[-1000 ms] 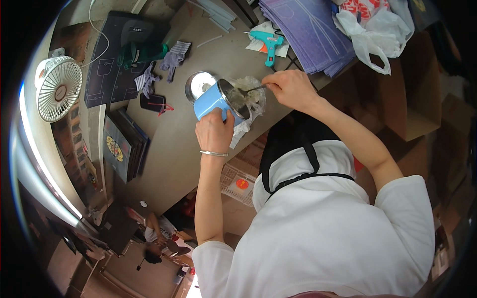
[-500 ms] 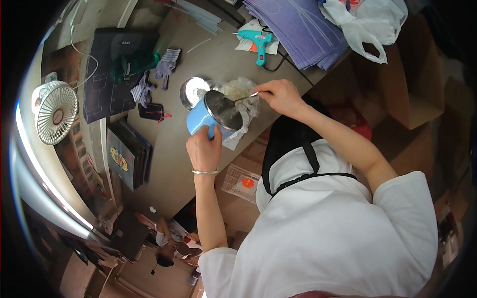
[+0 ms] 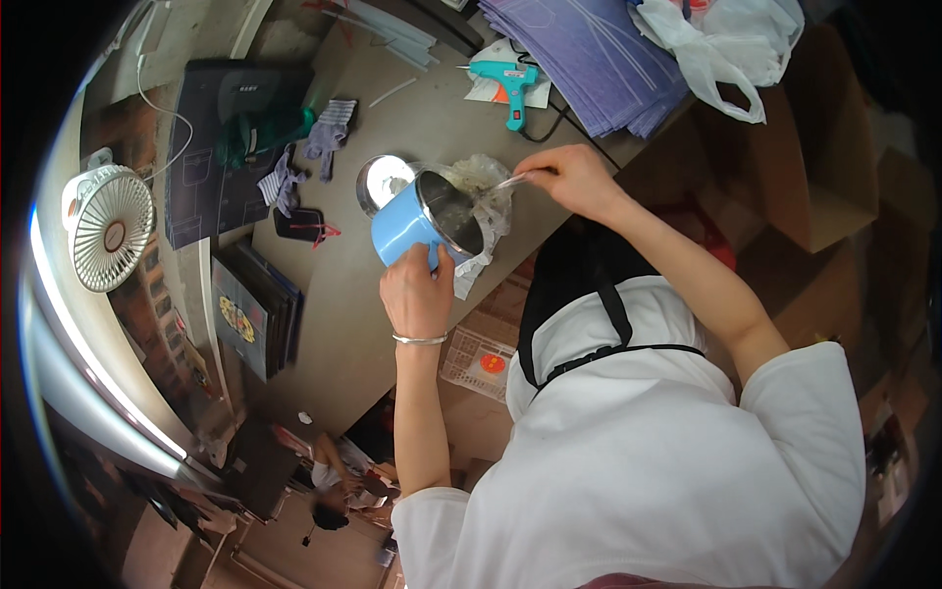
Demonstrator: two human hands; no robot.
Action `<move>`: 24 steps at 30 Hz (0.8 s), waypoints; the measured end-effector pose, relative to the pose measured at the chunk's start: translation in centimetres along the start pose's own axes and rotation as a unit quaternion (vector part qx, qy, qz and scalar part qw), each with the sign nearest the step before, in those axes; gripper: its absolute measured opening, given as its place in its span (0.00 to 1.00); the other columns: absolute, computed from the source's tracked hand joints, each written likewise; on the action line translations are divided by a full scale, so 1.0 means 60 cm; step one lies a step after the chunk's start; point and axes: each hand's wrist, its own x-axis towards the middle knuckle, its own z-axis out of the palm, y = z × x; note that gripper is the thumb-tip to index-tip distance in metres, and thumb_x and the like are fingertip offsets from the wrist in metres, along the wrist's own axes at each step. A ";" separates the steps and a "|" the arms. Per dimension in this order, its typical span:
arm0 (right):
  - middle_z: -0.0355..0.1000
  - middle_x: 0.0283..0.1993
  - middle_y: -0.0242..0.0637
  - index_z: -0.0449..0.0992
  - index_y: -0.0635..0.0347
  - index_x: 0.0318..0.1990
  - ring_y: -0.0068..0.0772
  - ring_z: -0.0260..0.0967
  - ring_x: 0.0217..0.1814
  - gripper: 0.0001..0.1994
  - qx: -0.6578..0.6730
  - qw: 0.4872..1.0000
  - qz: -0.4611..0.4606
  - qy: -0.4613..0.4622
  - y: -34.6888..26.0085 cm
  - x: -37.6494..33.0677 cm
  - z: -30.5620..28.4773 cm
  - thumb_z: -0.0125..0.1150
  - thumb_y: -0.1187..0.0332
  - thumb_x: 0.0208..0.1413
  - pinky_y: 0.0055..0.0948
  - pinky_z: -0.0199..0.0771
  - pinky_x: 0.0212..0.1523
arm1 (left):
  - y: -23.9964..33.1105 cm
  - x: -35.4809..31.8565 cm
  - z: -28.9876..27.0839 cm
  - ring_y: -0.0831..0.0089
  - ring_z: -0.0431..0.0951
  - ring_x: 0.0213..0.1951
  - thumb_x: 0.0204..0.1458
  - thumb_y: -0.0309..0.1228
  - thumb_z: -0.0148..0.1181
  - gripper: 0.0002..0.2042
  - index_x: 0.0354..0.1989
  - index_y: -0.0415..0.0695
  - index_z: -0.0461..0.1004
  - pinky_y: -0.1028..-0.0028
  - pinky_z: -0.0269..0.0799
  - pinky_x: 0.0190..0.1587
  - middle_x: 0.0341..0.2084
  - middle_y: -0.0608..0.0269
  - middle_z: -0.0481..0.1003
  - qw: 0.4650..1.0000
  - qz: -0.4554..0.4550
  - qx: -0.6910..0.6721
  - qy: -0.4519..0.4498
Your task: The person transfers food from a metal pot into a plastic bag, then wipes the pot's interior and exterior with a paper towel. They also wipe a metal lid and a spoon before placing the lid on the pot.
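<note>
L hand (image 3: 417, 294) gripping blue pot (image 3: 424, 222), tilted w/ mouth toward clear bag (image 3: 488, 188) just beside it. R hand (image 3: 574, 179) pinches spoon (image 3: 508, 183) over bag, right of pot.

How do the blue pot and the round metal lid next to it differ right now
The blue pot is tipped on its side, mouth toward the clear plastic bag, gripped by the left hand; the round metal lid lies flat on the table, with neither hand on it. The pot is blue outside and deep; the lid is shiny bare metal and shallow. Both are round.
</note>
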 end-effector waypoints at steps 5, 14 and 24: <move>0.79 0.35 0.38 0.83 0.47 0.38 0.44 0.75 0.40 0.09 -0.016 0.999 -0.026 -0.043 0.003 0.005 0.052 0.60 0.64 0.51 0.38 0.73 0.44 | 0.000 -0.005 -0.010 0.52 0.67 0.16 0.50 0.29 0.62 0.15 0.17 0.39 0.63 0.60 0.62 0.22 0.12 0.52 0.66 1.000 -0.005 -0.010 0.007; 0.79 0.37 0.38 0.84 0.50 0.37 0.43 0.76 0.41 0.08 0.005 1.000 -0.019 -0.002 -0.001 0.002 0.027 0.61 0.64 0.52 0.37 0.74 0.44 | -0.020 -0.031 0.005 0.52 0.66 0.18 0.49 0.28 0.62 0.16 0.16 0.39 0.61 0.59 0.62 0.25 0.13 0.52 0.65 1.000 -0.012 -0.012 0.014; 0.78 0.34 0.41 0.83 0.55 0.38 0.42 0.76 0.37 0.08 -0.036 0.999 0.019 0.030 -0.025 -0.010 -0.018 0.61 0.67 0.52 0.34 0.74 0.39 | -0.038 -0.069 0.013 0.55 0.64 0.19 0.50 0.28 0.61 0.15 0.17 0.40 0.62 0.60 0.60 0.27 0.14 0.55 0.63 0.997 -0.036 -0.040 0.064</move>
